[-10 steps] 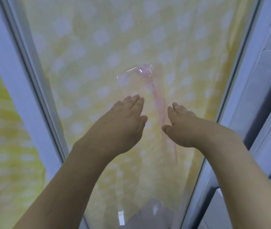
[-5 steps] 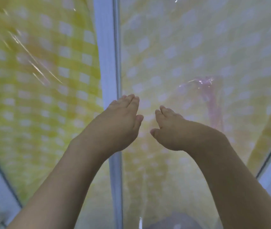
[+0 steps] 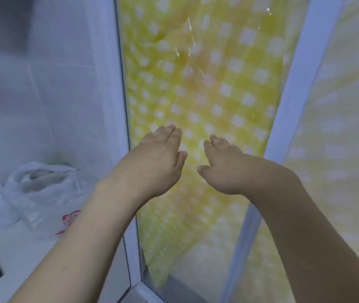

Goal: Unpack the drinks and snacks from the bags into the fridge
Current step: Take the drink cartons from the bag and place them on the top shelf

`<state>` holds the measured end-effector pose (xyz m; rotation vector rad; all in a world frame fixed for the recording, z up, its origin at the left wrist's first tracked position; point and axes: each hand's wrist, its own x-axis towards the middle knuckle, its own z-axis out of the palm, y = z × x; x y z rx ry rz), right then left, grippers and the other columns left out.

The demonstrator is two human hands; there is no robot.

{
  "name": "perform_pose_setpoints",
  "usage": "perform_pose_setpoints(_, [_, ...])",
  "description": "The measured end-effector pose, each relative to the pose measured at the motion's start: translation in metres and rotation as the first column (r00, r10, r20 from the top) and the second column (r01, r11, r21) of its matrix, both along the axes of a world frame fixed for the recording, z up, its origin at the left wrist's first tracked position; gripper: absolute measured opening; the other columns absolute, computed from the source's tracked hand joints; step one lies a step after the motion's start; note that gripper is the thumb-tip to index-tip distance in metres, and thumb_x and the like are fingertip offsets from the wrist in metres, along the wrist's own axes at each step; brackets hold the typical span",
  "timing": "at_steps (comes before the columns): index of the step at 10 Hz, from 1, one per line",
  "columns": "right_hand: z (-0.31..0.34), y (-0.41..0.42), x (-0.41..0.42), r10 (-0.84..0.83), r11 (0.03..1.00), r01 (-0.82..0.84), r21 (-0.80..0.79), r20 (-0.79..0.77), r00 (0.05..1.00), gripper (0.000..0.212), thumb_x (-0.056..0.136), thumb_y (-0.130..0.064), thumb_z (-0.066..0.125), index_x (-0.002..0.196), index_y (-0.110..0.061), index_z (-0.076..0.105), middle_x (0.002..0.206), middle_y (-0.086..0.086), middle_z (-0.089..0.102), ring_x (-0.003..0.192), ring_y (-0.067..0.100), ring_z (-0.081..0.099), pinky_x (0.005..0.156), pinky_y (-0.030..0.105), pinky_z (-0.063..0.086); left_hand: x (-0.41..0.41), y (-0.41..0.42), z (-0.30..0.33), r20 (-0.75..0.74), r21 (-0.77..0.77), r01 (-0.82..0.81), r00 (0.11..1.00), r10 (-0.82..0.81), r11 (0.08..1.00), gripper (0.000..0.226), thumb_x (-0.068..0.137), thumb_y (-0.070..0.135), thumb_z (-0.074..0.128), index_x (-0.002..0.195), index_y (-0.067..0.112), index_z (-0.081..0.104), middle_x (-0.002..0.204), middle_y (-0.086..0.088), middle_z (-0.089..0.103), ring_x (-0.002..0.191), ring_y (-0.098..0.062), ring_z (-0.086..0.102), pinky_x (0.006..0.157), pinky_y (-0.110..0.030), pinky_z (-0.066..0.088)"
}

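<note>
Both hands reach forward at mid-frame, palms down, before a yellow checked cloth. The left hand and right hand hold nothing, fingers straight. Clear bags sit on the table at lower left.

Both bare forearms are stretched forward, palms turned down. The left hand is held flat, fingers straight and together. The right hand is relaxed, fingers slightly spread, nothing gripped.
</note>
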<state>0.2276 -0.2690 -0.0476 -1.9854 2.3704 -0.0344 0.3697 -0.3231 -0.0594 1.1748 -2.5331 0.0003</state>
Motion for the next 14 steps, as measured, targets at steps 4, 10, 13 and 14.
perform_pose_setpoints(4, [-0.018,-0.1,0.179,0.537,0.84,-0.539,0.054,0.049,0.842,0.065,0.104,-0.035,0.03,0.154,-0.008,-0.002,0.162,0.008,-0.013,0.15,0.021,-0.009,0.12,0.035,0.0,0.187,-0.002,-0.008,0.084,0.028,-0.555,0.83,0.552,0.831,0.058,0.106,0.034,0.027,0.155,0.01,0.008,0.164,-0.005,0.006,0.15,-0.016,0.004,0.118,-0.028,0.003])
perform_pose_setpoints(10, [-0.037,-0.197,0.349,0.764,0.634,-0.771,0.065,0.104,0.637,0.064,0.104,-0.037,0.027,0.155,-0.012,-0.004,0.162,0.003,-0.016,0.149,0.017,-0.012,0.119,0.032,-0.004,0.343,-0.044,-0.018,0.104,0.081,-0.781,0.625,0.774,0.62,0.058,0.106,0.035,0.025,0.156,0.013,0.005,0.164,-0.004,0.002,0.151,-0.015,-0.002,0.119,-0.029,-0.002])
perform_pose_setpoints(13, [-0.038,-0.278,0.352,0.755,0.644,-0.761,0.071,0.101,0.648,0.065,0.104,-0.035,0.029,0.155,-0.01,-0.002,0.162,0.006,-0.014,0.15,0.018,-0.01,0.119,0.033,-0.002,0.347,-0.125,-0.019,0.102,0.093,-0.769,0.639,0.762,0.633,0.058,0.106,0.035,0.024,0.156,0.011,0.004,0.164,-0.004,0.001,0.151,-0.015,-0.003,0.12,-0.029,-0.001])
perform_pose_setpoints(14, [-0.035,-0.307,0.349,0.75,0.65,-0.756,0.075,0.097,0.655,0.064,0.104,-0.035,0.028,0.155,-0.01,-0.003,0.162,0.005,-0.014,0.149,0.018,-0.01,0.119,0.033,-0.002,0.346,-0.153,-0.019,0.103,0.101,-0.771,0.637,0.764,0.629,0.058,0.106,0.034,0.025,0.156,0.011,0.004,0.164,-0.004,0.001,0.151,-0.015,-0.003,0.12,-0.03,-0.001])
